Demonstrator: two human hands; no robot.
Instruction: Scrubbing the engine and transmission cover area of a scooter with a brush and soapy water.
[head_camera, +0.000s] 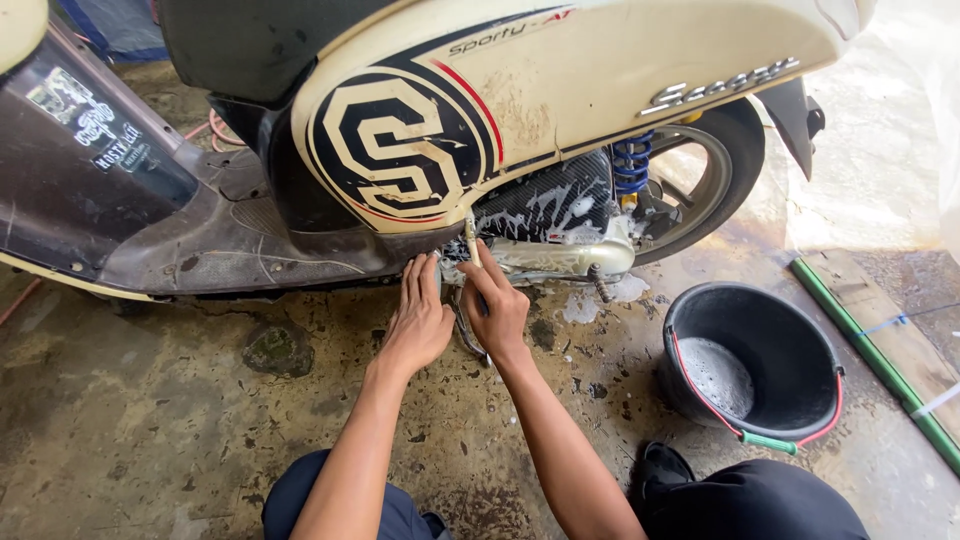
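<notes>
A cream scooter (560, 90) with dark graphics on its side panel stands on wet concrete. Soap foam covers its black engine cover (555, 205). My right hand (497, 305) grips a thin brush handle (471, 240) that points up toward the underside of the body panel. My left hand (418, 320) lies beside it, fingers together and pressed flat near the lower edge of the scooter, holding nothing. The brush's head is hidden behind the scooter parts.
A black bucket (790, 350) with a red wire handle and soapy water sits at the right. A wooden plank with a green edge (880, 350) lies beyond it. The rear wheel (720, 170) and blue shock spring (630, 160) are at the upper right. My knees are at the bottom.
</notes>
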